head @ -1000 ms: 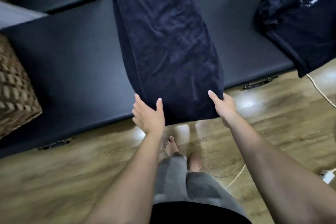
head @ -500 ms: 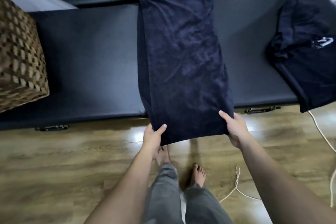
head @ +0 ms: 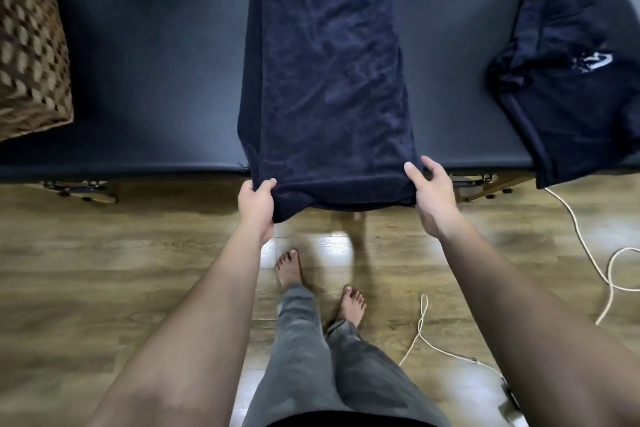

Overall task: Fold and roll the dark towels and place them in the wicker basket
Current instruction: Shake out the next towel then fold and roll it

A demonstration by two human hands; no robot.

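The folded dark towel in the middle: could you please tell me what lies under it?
The folded dark towel lies on the black padded bench, its near end overhanging the wooden floor, where both hands grip it. Whatever lies between towel and bench is covered.

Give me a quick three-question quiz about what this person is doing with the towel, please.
1. True or false: the left hand grips a near corner of the folded towel.
2. Where is the wicker basket? A) on the floor B) at the left end of the padded bench C) on the towel
3. What lies bunched at the bench's right end?

Key: 1 true. 2 B. 3 another dark towel; the right hand holds the folded towel's other near corner.
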